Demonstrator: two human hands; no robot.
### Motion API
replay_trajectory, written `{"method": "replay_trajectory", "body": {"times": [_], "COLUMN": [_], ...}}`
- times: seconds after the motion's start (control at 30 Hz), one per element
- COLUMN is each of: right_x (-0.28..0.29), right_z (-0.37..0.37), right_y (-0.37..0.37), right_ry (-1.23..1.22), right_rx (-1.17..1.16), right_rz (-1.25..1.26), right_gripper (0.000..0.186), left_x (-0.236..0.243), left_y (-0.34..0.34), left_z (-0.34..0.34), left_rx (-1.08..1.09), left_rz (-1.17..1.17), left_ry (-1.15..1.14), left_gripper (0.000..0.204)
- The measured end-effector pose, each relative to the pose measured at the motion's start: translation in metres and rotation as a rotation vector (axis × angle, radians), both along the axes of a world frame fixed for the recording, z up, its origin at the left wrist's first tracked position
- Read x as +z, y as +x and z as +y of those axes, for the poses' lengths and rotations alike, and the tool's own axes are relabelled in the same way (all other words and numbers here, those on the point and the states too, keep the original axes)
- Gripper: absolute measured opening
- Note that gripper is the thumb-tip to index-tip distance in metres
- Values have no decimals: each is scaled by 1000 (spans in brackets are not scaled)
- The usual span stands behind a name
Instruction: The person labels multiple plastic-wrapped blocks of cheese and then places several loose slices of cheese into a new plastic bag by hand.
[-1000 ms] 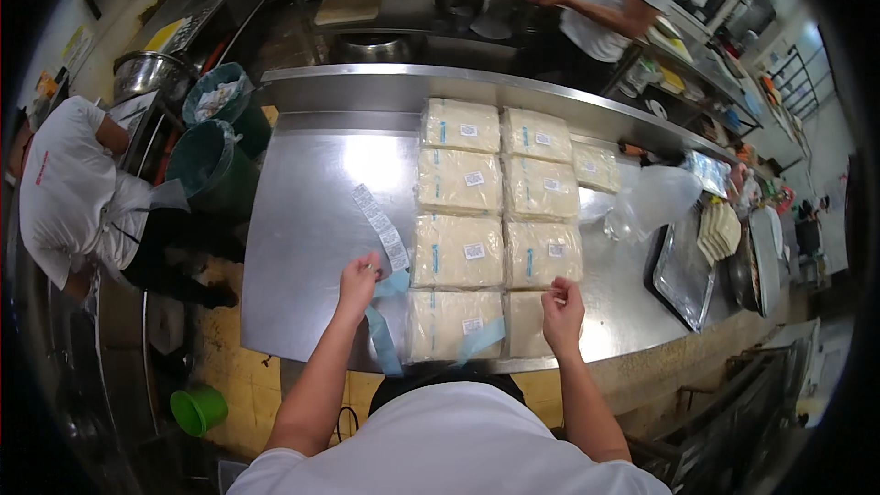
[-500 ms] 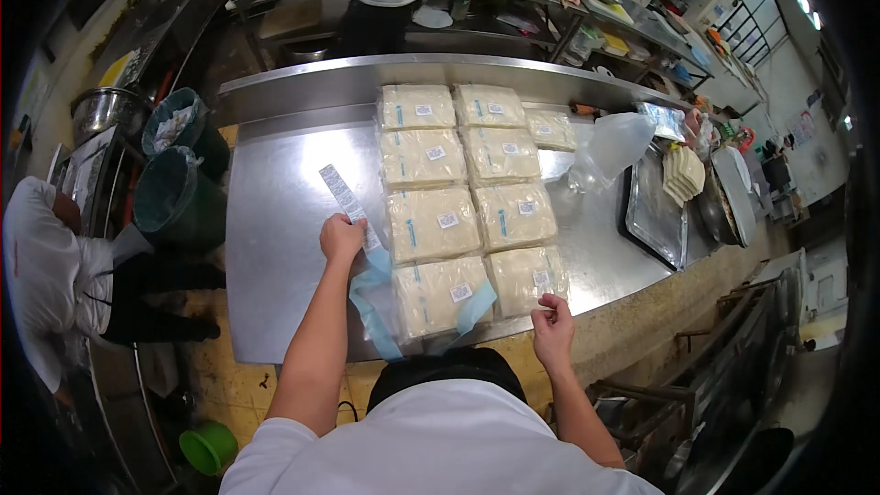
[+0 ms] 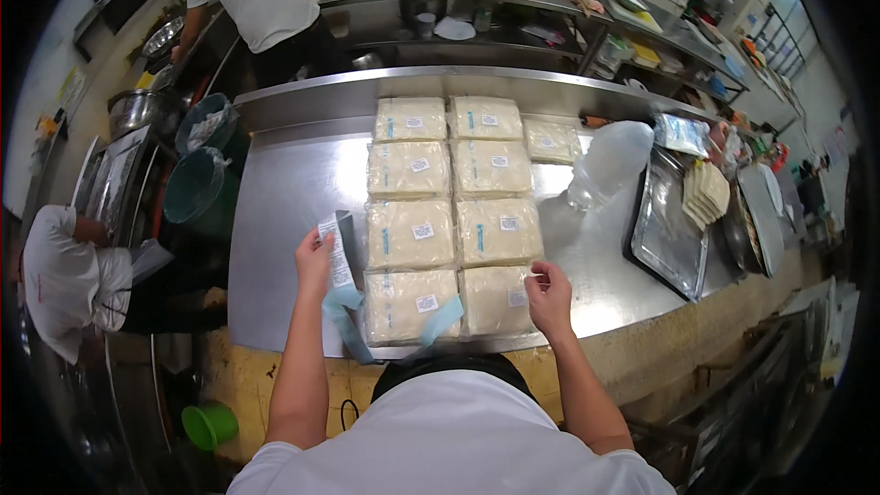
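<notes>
My left hand [image 3: 313, 257] pinches a strip of printed white labels [image 3: 338, 252] on light blue backing. Its bare blue tail [image 3: 443, 322] loops down past the counter's front edge and up over the front left pack [image 3: 411, 305]. My right hand [image 3: 550, 298] is closed, fingertips together at the right edge of the front right pack [image 3: 490, 304]; anything between them is too small to make out. Clear-wrapped packs of flat, cream-coloured sheets lie in two columns, each with a small white label. One smaller pack [image 3: 552, 141] sits beside the far right one.
The steel counter [image 3: 284, 220] has a raised back edge. To the right are a clear plastic bag [image 3: 612, 158], a black tray [image 3: 667, 229] and unwrapped cream sheets [image 3: 705, 194]. Green bins [image 3: 198, 189] stand left. One co-worker [image 3: 257, 0] is behind the counter, another [image 3: 69, 275] at left.
My left hand has moved left and the strip's far end now bends back. My right hand stays at the front right pack's edge. The co-worker behind has shifted left.
</notes>
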State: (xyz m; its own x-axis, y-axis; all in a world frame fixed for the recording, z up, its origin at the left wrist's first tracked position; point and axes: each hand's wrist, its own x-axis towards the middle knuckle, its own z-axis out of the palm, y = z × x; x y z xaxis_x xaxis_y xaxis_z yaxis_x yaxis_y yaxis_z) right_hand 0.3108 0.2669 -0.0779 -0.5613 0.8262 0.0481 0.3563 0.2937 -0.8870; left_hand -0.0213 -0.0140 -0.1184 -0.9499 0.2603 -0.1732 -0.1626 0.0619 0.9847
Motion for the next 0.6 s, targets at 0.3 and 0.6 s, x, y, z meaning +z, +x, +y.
{"method": "replay_trajectory", "body": {"times": [0.3,0.6], "right_x": [23,4], "right_z": [-34,-90], "right_y": [-148,-247], "right_ry": [316,946], "right_rx": [696,1174], "right_rz": [-16,-367], "right_gripper": [31,38], "left_x": [17,17], "left_y": [33,19], "left_z": [-37,-36], "left_rx": [58,-60], "left_rz": [-84,-159], "left_ry": [-185,58], "left_gripper": [18,41]}}
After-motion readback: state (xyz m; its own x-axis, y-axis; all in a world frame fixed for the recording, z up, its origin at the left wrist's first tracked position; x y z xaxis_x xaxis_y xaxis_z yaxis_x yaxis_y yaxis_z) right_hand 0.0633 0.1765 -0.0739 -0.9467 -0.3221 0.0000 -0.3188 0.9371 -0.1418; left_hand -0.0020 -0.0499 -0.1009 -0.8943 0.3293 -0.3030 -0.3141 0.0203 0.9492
